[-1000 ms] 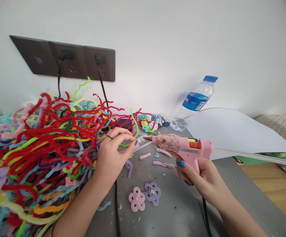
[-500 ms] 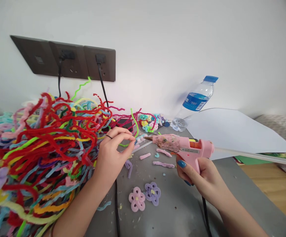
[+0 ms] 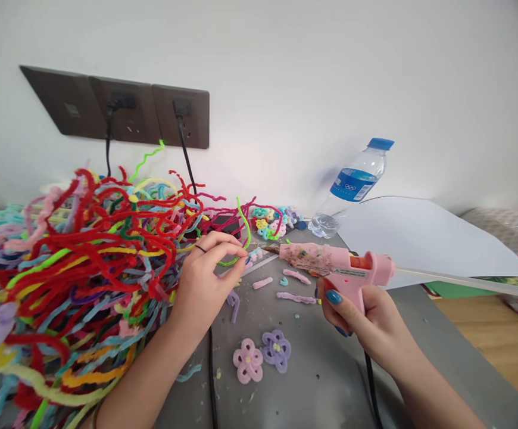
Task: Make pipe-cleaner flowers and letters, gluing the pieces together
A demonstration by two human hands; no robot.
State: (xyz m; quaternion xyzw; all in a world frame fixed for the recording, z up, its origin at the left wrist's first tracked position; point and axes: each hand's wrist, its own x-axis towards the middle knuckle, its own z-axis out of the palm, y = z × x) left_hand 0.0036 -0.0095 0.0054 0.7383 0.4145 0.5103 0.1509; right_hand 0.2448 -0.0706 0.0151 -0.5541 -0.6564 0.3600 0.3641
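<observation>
My right hand [image 3: 361, 310] grips a pink hot glue gun [image 3: 315, 257], its worn nozzle pointing left and a clear glue stick [image 3: 455, 280] running out of its back. Thumb and fingers of my left hand [image 3: 214, 268] are pinched together just left of the nozzle tip. Whatever they hold is too small or hidden to make out. Below the hands, a pink pipe-cleaner flower [image 3: 247, 360] and a purple pipe-cleaner flower [image 3: 277, 350] lie side by side on the grey table [image 3: 303, 393]. Short cut pieces of pipe cleaner [image 3: 296, 298] lie under the glue gun.
A large tangle of coloured pipe cleaners [image 3: 93, 250] covers the left side. Small finished pieces [image 3: 265, 221] sit by the wall, beside a tilted water bottle [image 3: 352, 185]. White paper [image 3: 420, 232] lies at right. Black cords [image 3: 213, 375] cross the table; wall sockets [image 3: 120, 110] are behind.
The glue gun has shifted slightly to the right, so its nozzle sits a little farther off. My left hand has moved slightly right, still pinched.
</observation>
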